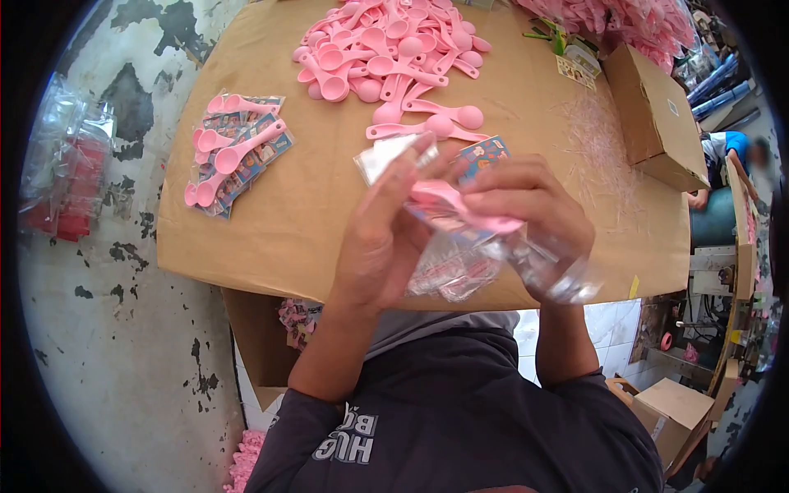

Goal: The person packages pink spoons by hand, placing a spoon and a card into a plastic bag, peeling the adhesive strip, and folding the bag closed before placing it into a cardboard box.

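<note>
Near the table's front edge, my two hands are close together around a pink measuring spoon [462,205], slightly blurred by motion. My right hand [546,214] is closed with its fingers on the spoon's handle, and a crinkled clear plastic bag [567,279] hangs at its palm. My left hand [382,222] curls round the bowl end. Beneath the spoon a printed card partly shows. Under my hands lie clear packets with pink print [456,275]. Just beyond my fingers are a white packet [394,158] and a blue printed card [485,154].
A heap of pink spoons [386,49] covers the table's far middle. Packed spoons with cards [234,152] lie on the left. On the right stand a cardboard box [653,115] and plastic scraps [600,148]. Another person [727,156] is beyond the table.
</note>
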The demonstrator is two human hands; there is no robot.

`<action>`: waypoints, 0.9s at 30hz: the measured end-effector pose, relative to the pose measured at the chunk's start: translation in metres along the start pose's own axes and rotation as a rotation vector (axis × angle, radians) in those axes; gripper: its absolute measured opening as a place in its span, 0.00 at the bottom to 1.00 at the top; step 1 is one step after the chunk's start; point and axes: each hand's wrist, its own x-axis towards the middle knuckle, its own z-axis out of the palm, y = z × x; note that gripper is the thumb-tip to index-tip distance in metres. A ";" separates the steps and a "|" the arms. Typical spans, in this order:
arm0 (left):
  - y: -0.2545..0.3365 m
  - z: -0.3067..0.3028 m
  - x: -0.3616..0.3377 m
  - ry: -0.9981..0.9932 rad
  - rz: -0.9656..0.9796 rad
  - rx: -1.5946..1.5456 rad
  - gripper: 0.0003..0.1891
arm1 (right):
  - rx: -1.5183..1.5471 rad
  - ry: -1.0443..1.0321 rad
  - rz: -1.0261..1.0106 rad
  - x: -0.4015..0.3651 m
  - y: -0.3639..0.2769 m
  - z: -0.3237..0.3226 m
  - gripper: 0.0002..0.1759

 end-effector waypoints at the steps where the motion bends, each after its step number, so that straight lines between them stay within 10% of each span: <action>1: 0.003 0.000 0.000 -0.006 -0.006 -0.001 0.30 | 0.173 -0.032 0.126 -0.003 0.000 -0.006 0.14; 6: 0.012 0.010 -0.006 -0.166 0.091 0.402 0.27 | 0.330 -0.001 0.376 0.000 -0.003 0.001 0.38; 13: 0.005 0.012 -0.008 0.000 0.143 0.718 0.22 | 0.380 0.153 0.516 -0.008 0.001 0.007 0.36; 16: -0.003 0.019 -0.010 0.010 0.200 0.678 0.25 | -0.224 0.385 0.012 -0.005 0.011 0.004 0.26; 27: -0.004 0.016 -0.018 -0.099 0.184 0.963 0.32 | -0.613 0.310 -0.203 0.010 0.006 0.005 0.17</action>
